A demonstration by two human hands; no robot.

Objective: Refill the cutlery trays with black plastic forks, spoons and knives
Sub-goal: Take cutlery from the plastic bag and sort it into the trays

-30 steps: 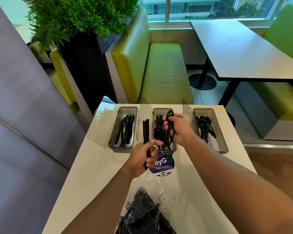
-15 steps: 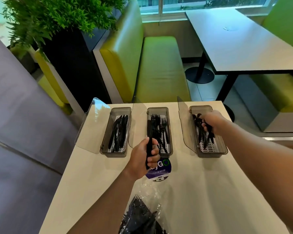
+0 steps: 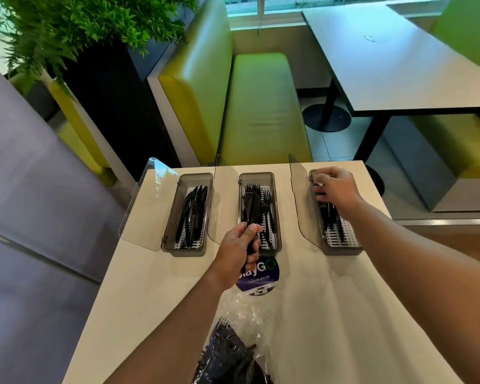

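Note:
Three smoky trays stand in a row on the white table (image 3: 155, 286), each with its clear lid tipped open to the left. The left tray (image 3: 196, 176) holds knives, the middle tray (image 3: 257, 175) forks, the right tray (image 3: 344, 249) spoons (image 3: 330, 217). My left hand (image 3: 237, 253) grips a few black knives (image 3: 252, 209) by their handles, blades pointing away over the middle tray. My right hand (image 3: 337, 189) is at the far end of the right tray, fingers curled down onto black spoon ends.
A clear plastic bag of black forks (image 3: 227, 356) lies at the table's near edge. A round purple sticker (image 3: 262, 277) sits just behind my left hand. Beyond the table are a green bench (image 3: 261, 106), a tall planter (image 3: 100, 92) and another table (image 3: 399, 65).
My right hand carried a spoon from over the middle tray into the right tray, then slid to that tray's far end. My left hand stayed put, holding the knives.

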